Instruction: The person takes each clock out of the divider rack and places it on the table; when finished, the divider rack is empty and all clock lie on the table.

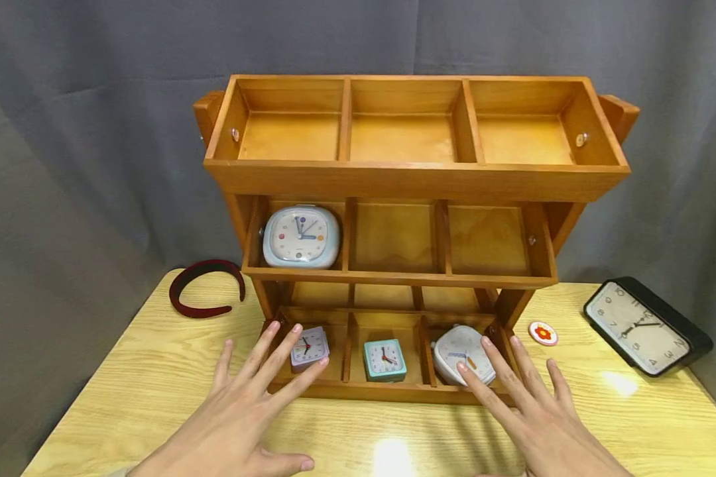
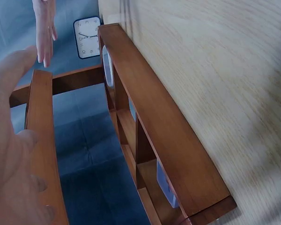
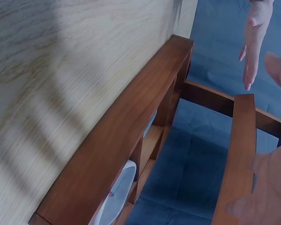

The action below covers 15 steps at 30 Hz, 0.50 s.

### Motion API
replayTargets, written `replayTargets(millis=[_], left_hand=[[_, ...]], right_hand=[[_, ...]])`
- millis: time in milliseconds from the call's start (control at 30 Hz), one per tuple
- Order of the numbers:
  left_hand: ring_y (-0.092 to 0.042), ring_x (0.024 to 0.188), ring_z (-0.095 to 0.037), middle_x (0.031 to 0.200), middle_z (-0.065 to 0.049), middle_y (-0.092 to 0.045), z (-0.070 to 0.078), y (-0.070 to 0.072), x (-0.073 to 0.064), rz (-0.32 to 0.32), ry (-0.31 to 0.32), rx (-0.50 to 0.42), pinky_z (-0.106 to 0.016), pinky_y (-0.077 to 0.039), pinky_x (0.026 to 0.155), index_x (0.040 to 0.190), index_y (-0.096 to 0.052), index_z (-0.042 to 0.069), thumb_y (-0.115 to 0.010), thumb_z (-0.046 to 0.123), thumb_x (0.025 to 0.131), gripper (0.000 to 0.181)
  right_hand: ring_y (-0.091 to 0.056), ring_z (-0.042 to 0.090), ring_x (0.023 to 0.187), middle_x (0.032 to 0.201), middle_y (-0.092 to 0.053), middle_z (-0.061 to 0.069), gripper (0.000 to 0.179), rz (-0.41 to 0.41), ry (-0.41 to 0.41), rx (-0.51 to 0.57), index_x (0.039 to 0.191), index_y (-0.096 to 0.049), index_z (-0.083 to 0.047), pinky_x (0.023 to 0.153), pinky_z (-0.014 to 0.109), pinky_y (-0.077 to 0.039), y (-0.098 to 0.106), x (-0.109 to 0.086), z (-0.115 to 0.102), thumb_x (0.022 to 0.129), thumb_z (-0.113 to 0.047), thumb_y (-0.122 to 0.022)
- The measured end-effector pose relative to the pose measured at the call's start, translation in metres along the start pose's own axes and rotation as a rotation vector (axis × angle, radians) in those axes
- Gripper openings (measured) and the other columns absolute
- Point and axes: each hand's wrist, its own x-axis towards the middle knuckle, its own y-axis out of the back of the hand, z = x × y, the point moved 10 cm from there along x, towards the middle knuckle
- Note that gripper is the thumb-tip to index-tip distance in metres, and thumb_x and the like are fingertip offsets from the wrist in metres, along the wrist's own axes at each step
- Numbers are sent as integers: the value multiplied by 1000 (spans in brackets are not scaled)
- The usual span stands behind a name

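Observation:
Both hands hover with fingers spread before a three-tier wooden shelf point(image 1: 417, 179), holding nothing. My left hand point(image 1: 244, 404) is nearest the small purple clock point(image 1: 309, 347) in the bottom left compartment; its fingertips overlap that clock in the head view. Over on the other side, my right hand point(image 1: 537, 411) overlaps the white alarm clock point(image 1: 462, 351) in the bottom right compartment. Between them a small teal clock point(image 1: 384, 360) lies in the bottom middle compartment. A larger light-blue clock point(image 1: 301, 237) sits in the middle tier's left compartment.
A dark red headband point(image 1: 181, 298) lies on the wooden table point(image 1: 125, 371) left of the shelf. To the right are a round badge with a red flower point(image 1: 543, 333) and a black rectangular clock point(image 1: 647, 326). Grey curtain point(image 1: 95, 165) hangs behind.

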Motion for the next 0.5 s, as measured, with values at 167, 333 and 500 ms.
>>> replayTargets(millis=[167, 333, 500], left_hand=[[-1, 151, -33, 165, -2, -1, -1, 2, -2, 17, 6, 4, -82, -18, 94, 153, -21, 37, -53, 78, 77, 92], [-2, 151, -33, 165, -3, -1, 0, 1, -5, 21, 5, 4, -82, -18, 94, 153, -22, 37, -52, 79, 76, 93], [-8, 150, -34, 164, -3, -4, -7, -1, -4, 34, 72, -37, -79, -24, 96, 153, -20, 39, -69, 67, 74, 97]], right_hand=[[11, 32, 150, 164, -4, 11, 110, 18, -25, -6, 155, -23, -23, 109, 36, 27, 2, -1, 0, 68, -77, -64], [13, 28, 150, 164, -3, 9, 110, 17, -50, -2, 154, -23, -26, 109, 34, 27, 4, -4, 2, 67, -76, -67], [8, 28, 151, 164, -5, 10, 108, 39, -61, 108, 154, -26, -23, 113, 61, 16, 7, -3, 2, 67, -69, -72]])
